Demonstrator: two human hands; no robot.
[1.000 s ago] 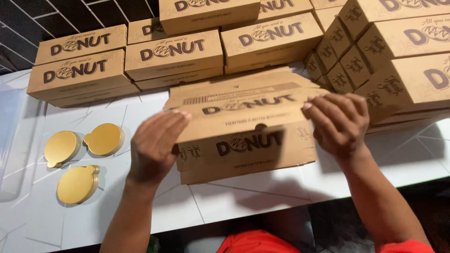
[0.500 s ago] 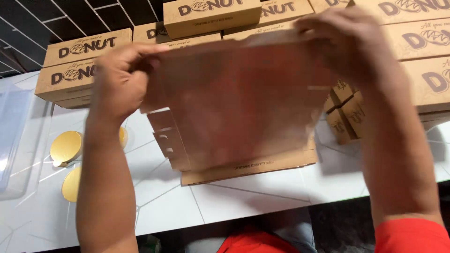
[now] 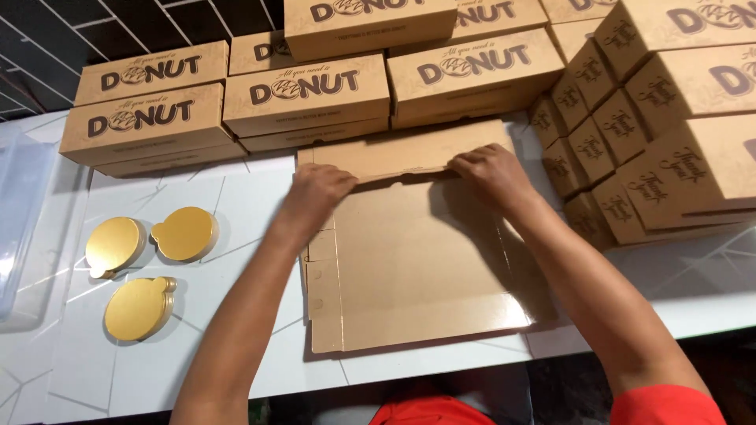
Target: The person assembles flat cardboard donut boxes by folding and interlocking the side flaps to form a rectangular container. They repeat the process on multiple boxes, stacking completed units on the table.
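**Both hands press a fold into a flat cardboard blank**

Head view: a flat brown cardboard box blank (image 3: 417, 267) lies plain side up on the white table (image 3: 197, 346), on top of what seem to be more flat blanks; only thin edges of these show at its left side, so their number cannot be told. The left hand (image 3: 319, 189) and the right hand (image 3: 488, 171) rest side by side on the fold line at the blank's far end, fingers curled over the raised far flap (image 3: 394, 153) and pressing on it. Whether the thumbs pinch the flap from beneath cannot be seen, as the hands cover that edge.

Behind and to the right stand stacks of made-up brown boxes (image 3: 307, 94); those at the top and right are cut off by the frame. To the left lie three piles of round gold cake boards (image 3: 138, 307). A clear plastic container (image 3: 20, 212) at the far left is only partly in view. The person's red clothing (image 3: 661, 405) shows at the bottom edge.
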